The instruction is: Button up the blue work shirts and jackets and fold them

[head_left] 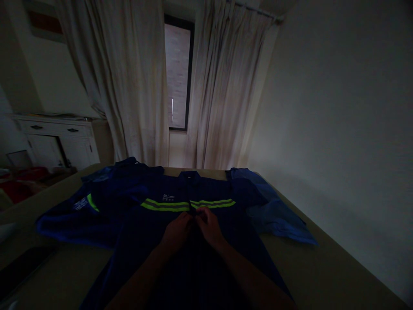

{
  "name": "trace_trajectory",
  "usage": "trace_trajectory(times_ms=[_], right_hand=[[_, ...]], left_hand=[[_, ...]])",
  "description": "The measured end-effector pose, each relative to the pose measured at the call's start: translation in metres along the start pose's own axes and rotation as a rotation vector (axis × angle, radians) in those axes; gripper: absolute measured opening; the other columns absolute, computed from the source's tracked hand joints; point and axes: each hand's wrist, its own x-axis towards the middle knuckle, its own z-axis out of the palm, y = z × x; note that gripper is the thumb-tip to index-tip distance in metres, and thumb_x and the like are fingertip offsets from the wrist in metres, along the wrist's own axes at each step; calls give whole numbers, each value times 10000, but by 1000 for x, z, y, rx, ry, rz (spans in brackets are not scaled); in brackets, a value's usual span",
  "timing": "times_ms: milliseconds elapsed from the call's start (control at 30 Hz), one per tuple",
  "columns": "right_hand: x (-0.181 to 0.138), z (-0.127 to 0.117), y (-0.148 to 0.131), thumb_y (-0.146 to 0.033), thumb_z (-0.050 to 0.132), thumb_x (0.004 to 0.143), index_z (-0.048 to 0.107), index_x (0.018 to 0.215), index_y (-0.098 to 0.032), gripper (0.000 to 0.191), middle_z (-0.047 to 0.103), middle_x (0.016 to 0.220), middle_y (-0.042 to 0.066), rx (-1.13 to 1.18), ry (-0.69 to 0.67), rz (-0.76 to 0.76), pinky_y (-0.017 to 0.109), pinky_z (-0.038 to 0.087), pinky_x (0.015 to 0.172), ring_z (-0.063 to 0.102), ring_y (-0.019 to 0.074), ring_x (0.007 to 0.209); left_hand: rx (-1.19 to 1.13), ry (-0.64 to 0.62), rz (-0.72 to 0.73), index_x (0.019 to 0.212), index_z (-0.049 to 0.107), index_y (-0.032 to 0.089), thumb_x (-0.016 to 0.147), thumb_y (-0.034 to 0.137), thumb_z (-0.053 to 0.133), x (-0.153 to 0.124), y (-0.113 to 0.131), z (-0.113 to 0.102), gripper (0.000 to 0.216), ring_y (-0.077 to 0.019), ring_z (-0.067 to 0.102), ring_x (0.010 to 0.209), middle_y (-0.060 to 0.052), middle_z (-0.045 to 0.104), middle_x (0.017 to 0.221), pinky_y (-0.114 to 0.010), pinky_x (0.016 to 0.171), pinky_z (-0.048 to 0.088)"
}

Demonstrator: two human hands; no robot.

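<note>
A dark blue work shirt [155, 232] with yellow-green reflective stripes [164, 205] lies spread flat, front up, on a beige table [322, 275]. My left hand [177, 232] and my right hand [209, 226] meet at the shirt's centre front, just below the stripes. Both have their fingers pinched together on the front placket. The room is dim, so the fingertips are hard to make out.
A lighter blue garment [277, 215] lies under the shirt's right side. Another dark blue garment [97, 189] is at the left. A dark flat object [22, 269] rests near the table's left edge. Curtains [135, 86], a window [177, 73] and a white cabinet [58, 142] stand behind.
</note>
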Motion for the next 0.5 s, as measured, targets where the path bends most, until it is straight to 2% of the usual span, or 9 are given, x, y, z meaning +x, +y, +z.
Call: trace_trajectory(times_ms=[167,233,367,433,500], right_hand=[[-2,1,-2,-251,511,946,697,1035,-226,208,734,911,18,2,-104,-81,296,507,800,690,195,874],[-3,2,-3,-213,538,917,690,1063,-230,212,742,963,26,4,-117,-108,310,513,836,697,203,914],[-6,5,-5,-184,588,872,661,1135,-223,276,736,1031,49,-114,-171,-208,319,515,840,688,212,918],[-7,6,-5,-182,603,859,660,1124,-214,273,734,1039,58,-202,-198,-248,325,506,844,681,220,925],[-8,7,-5,-200,589,886,669,1073,-211,204,738,1001,54,-241,-184,-237,315,496,820,682,213,898]], left_hand=[[-147,9,15,1048,693,222,931,140,502,0,-4,1,238,-168,658,989,-50,661,1088,-273,892,483],[-194,64,9,1123,680,214,940,142,473,1,-6,4,286,-186,655,1043,-70,672,1133,-301,943,484],[-195,247,-34,1366,554,158,1004,183,386,3,-12,9,400,-229,565,1274,-128,625,1355,-387,1111,415],[-101,238,10,1309,604,181,1009,187,383,2,-11,7,372,-247,535,1311,-113,599,1411,-417,1121,399],[27,177,22,1184,672,211,1001,171,393,0,-7,3,335,-265,562,1269,-88,630,1379,-442,1063,426]])
